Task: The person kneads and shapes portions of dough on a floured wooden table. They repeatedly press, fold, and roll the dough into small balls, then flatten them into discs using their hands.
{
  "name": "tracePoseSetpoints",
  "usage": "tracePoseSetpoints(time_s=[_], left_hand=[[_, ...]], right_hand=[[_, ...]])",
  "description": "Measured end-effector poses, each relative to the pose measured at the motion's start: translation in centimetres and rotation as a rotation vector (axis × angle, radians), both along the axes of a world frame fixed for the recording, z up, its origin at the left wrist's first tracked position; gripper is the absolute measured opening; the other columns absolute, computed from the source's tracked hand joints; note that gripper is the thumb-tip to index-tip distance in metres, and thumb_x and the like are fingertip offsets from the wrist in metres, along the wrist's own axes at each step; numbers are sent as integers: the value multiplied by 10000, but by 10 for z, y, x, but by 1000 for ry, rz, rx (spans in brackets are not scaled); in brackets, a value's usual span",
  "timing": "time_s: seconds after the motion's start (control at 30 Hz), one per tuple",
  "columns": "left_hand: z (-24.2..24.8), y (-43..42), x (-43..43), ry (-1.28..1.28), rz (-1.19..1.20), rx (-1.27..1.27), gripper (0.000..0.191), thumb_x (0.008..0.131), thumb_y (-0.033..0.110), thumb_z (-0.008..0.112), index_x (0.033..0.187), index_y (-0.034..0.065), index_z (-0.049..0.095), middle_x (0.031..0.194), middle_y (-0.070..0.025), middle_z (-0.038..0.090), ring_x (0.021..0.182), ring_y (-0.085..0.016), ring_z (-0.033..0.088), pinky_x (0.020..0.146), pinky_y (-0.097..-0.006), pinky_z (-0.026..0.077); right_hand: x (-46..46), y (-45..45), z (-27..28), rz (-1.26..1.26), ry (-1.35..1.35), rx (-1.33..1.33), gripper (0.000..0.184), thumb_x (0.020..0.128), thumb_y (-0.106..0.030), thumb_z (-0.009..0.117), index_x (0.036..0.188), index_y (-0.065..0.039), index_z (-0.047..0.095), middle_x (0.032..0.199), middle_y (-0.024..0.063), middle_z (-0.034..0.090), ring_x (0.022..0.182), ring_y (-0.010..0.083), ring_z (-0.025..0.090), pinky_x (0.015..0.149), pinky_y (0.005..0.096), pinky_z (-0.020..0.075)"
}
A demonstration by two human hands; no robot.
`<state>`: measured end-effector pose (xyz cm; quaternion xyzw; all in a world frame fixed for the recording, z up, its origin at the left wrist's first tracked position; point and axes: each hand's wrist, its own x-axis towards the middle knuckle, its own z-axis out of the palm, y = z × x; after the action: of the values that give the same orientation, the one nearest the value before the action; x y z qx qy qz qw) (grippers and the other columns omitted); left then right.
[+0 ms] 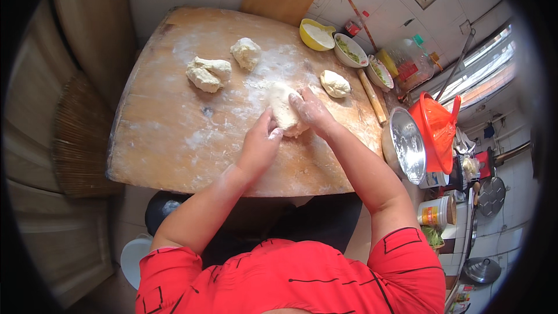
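A lump of pale dough point(285, 111) lies on the floured wooden board point(161, 139) in front of me. My left hand point(266, 133) cups its near left side, fingers against the dough. On its right side rests my right hand point(310, 111), with the fingers curled over the edge and the thumb hidden. Flour dusts both hands. Three more dough pieces sit apart: a folded lump point(209, 74) at left, a rough lump point(246, 53) farther back, and a smoother lump point(335, 83) to the right of my right hand.
Along the board's right side are a yellow flour bowl point(317, 35), a white bowl of chopped greens point(350, 51), a rolling pin point(372, 97) and a metal basin point(405, 146). An orange-red plastic basin point(429, 135) stands beyond. A straw broom point(83, 139) leans at left.
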<state>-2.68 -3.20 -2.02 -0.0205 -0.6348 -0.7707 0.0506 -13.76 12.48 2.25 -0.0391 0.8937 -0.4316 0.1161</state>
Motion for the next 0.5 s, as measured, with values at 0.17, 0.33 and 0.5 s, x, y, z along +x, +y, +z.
tracePoseSetpoints(time_s=[0.17, 0.33, 0.5], left_hand=[[-5, 4, 13, 5, -180, -347, 436, 1018, 53, 536, 1442, -32, 487, 1342, -153, 629, 1171, -193, 627, 978, -309, 504], [14, -12, 27, -22, -75, -160, 372, 1024, 47, 519, 1390, -10, 551, 1308, -111, 640, 1127, -166, 640, 921, -292, 522], [30, -51, 21, 10, 125, -45, 353, 1019, 39, 516, 1366, -4, 563, 1317, -88, 626, 1114, -162, 632, 890, -287, 521]], right_hand=[[63, 46, 28, 12, 14, 415, 534, 1043, -409, 495, 1329, 41, 514, 1299, 245, 602, 1221, 370, 569, 1040, 445, 430], [54, 33, 22, 252, 531, 390, 662, 1058, -464, 414, 1560, -42, 320, 1524, 278, 382, 1437, 420, 345, 1190, 461, 277], [33, -4, 9, 397, 493, 477, 465, 1029, -474, 473, 1082, -72, 701, 1191, 163, 641, 1197, 341, 561, 994, 450, 449]])
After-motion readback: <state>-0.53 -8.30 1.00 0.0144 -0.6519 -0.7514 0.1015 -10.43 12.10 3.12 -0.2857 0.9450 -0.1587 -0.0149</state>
